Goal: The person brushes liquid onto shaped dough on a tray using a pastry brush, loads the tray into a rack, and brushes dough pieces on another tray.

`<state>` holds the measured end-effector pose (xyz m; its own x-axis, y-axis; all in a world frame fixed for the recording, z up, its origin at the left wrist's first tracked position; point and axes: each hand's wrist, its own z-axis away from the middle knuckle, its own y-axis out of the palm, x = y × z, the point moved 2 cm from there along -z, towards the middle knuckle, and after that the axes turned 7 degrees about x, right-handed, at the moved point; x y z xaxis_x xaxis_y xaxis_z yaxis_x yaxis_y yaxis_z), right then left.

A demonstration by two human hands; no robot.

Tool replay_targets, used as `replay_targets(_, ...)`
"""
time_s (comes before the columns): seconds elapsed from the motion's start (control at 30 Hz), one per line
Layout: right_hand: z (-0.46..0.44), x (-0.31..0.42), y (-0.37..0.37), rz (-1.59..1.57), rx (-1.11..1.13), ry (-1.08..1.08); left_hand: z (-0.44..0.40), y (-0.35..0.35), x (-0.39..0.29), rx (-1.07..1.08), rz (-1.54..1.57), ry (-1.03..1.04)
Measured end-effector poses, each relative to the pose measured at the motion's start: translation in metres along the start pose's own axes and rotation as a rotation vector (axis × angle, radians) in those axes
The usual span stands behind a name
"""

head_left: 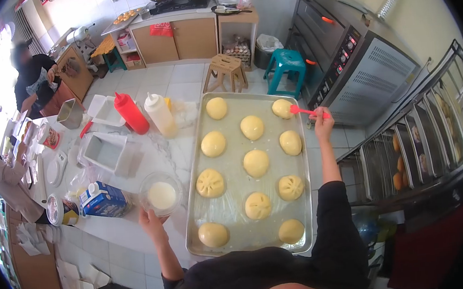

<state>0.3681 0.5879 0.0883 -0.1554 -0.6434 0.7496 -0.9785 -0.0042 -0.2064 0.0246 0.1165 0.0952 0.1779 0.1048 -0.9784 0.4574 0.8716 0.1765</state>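
Observation:
My right hand point(323, 122) is closed around a red pastry brush point(303, 110). The brush's bristles touch the dough bun point(282, 108) at the tray's far right corner. Several round, pale yellow buns, some with cut tops, sit apart on the large metal baking tray point(234, 243). My left hand point(153, 224) grips the near edge of a clear bowl point(161, 193) holding a pale, milky liquid, just left of the tray. Its fingertips are partly hidden beneath the bowl.
A blue carton point(104, 199), a white rectangular container point(107, 154), a red squeeze bottle point(131, 113) and a white squeeze bottle point(160, 115) stand left. Two people point(36, 79) work far left. An oven point(355, 51) and tray rack point(408, 151) stand right.

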Motion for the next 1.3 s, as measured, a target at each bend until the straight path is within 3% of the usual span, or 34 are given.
replay_targets(0.17, -0.008, -0.019, 0.001, -0.066, -0.012, 0.202, -0.004, -0.008, 0.007, -0.006, 0.016, 0.002)
replay_targets(0.27, -0.028, -0.010, -0.002, -0.027, -0.235, 0.269, -0.002, -0.008, 0.012, -0.035, 0.016, 0.016)
replay_targets(0.37, -0.044, -0.029, 0.030, -0.308, -0.215, 0.267, -0.007, -0.017, 0.032, -0.049, 0.007, -0.012)
replay_targets(0.47, -0.054, -0.063, 0.062, -0.330, -0.110, 0.298, -0.008, -0.013, 0.039, -0.085, 0.023, 0.016)
replay_targets(0.67, -0.058, -0.046, 0.033, 0.123, -0.293, 0.306, -0.006, -0.026, 0.056, -0.123, -0.006, -0.018)
replay_targets(0.77, -0.036, 0.000, 0.016, -0.264, -0.388, 0.252, -0.007, -0.034, 0.063, -0.098, -0.033, -0.025)
replay_targets(0.83, -0.002, 0.036, 0.026, -0.512, -0.302, 0.307, -0.005, -0.034, 0.060, -0.077, -0.027, -0.016)
replay_targets(0.9, 0.050, 0.109, 0.059, -0.691, -0.056, 0.332, -0.005, -0.034, 0.066, -0.058, 0.000, -0.018)
replay_targets(1.0, 0.135, 0.208, 0.122, -0.942, 0.292, 0.554, -0.005, -0.048, 0.071, -0.037, 0.021, -0.034)
replay_targets(1.07, 0.181, 0.252, 0.159, -0.991, 0.394, 0.696, -0.003, -0.049, 0.065, -0.006, 0.020, -0.039)
replay_targets(1.3, 0.310, 0.277, 0.256, -1.019, 0.587, 0.797, -0.002, -0.074, 0.055, 0.131, 0.110, -0.045)
